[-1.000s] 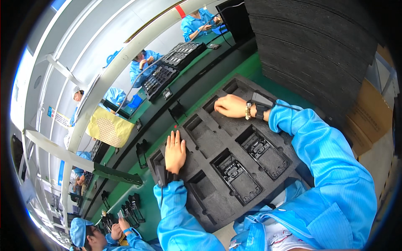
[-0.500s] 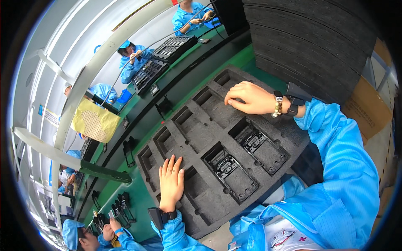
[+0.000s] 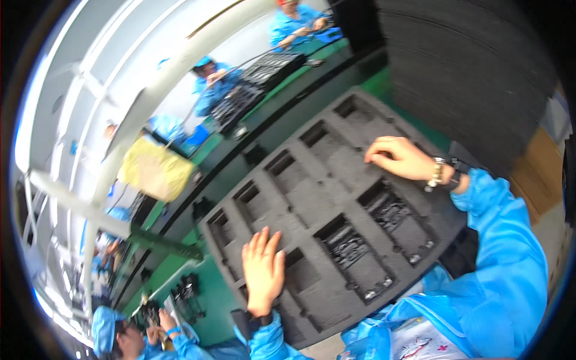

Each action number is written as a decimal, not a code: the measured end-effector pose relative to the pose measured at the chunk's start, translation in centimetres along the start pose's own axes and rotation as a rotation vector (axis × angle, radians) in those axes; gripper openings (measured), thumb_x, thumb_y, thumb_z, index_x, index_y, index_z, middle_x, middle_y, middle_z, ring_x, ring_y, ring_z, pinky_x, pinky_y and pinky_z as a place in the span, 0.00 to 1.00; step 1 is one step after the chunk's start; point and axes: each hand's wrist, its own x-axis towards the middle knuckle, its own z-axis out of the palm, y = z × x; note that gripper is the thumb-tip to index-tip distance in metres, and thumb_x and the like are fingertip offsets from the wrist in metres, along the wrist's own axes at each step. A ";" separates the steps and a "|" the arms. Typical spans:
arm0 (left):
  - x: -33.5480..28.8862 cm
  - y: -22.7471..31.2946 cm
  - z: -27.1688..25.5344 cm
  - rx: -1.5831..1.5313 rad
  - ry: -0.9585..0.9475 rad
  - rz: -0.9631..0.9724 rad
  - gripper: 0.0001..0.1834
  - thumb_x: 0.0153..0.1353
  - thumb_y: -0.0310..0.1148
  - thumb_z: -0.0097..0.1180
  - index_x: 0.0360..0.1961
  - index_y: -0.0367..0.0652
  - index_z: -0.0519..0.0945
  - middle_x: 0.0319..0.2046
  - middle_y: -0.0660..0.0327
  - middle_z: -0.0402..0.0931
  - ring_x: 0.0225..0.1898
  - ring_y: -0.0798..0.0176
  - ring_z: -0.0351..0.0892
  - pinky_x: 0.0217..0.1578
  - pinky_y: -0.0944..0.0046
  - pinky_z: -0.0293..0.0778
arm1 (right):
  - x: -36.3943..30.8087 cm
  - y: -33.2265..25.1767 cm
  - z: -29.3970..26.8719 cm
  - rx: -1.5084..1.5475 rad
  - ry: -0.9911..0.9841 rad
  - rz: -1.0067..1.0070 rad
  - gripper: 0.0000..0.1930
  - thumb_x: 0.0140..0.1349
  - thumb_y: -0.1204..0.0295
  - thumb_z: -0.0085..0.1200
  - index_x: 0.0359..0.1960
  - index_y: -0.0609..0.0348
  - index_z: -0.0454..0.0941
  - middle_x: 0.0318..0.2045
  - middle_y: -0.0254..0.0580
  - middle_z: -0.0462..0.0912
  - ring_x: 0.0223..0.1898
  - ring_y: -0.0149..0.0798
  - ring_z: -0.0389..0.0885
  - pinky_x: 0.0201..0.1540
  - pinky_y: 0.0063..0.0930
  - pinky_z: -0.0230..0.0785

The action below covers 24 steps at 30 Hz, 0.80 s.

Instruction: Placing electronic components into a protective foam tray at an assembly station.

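Observation:
A dark grey foam tray (image 3: 302, 224) with rows of rectangular pockets lies tilted before me. Two black phone housings (image 3: 349, 247), (image 3: 396, 215) sit in neighbouring pockets on the near side; the other visible pockets hold nothing. My left hand (image 3: 262, 273) rests flat over the tray's left part, fingers stretched out, beside a near-side pocket. Over the far right part is my right hand (image 3: 403, 158), its fingers loosely bent and the thumb apart, with no object visible in it. The picture is smeared by motion, so contact under the right fingertips is unclear.
Behind the tray runs a green workbench (image 3: 223, 288) with black parts. Several co-workers in blue (image 3: 213, 84) sit farther off. A dark stacked wall (image 3: 462, 78) rises at the far right, with a cardboard box (image 3: 537, 180) beside it. A yellow sheet (image 3: 156, 171) hangs at left.
The whole view has shifted, so tray and hands appear farther right. Both hands keep nearly the same places on the tray; the housings remain in their pockets.

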 end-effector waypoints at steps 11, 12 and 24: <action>0.5 -1.7 1.1 -0.090 -0.074 -0.001 0.22 0.71 0.43 0.42 0.63 0.52 0.72 0.67 0.55 0.63 0.69 0.48 0.59 0.68 0.43 0.51 | 0.3 -0.6 0.6 -0.157 -0.225 0.028 0.08 0.60 0.69 0.54 0.39 0.55 0.81 0.37 0.38 0.71 0.46 0.41 0.69 0.53 0.33 0.63; 0.4 -1.6 0.9 -0.097 -0.077 -0.007 0.22 0.71 0.43 0.42 0.63 0.52 0.72 0.67 0.55 0.63 0.69 0.48 0.59 0.68 0.43 0.51 | 0.2 -0.7 0.6 -0.155 -0.221 0.020 0.08 0.60 0.69 0.54 0.39 0.56 0.81 0.36 0.38 0.70 0.46 0.40 0.69 0.53 0.33 0.63; 0.4 -1.4 1.0 -0.123 -0.073 -0.002 0.22 0.71 0.43 0.42 0.63 0.52 0.72 0.67 0.55 0.63 0.68 0.49 0.59 0.68 0.43 0.51 | -0.2 -0.7 0.7 -0.158 -0.210 0.007 0.07 0.61 0.69 0.54 0.38 0.55 0.81 0.36 0.38 0.69 0.46 0.41 0.68 0.53 0.34 0.62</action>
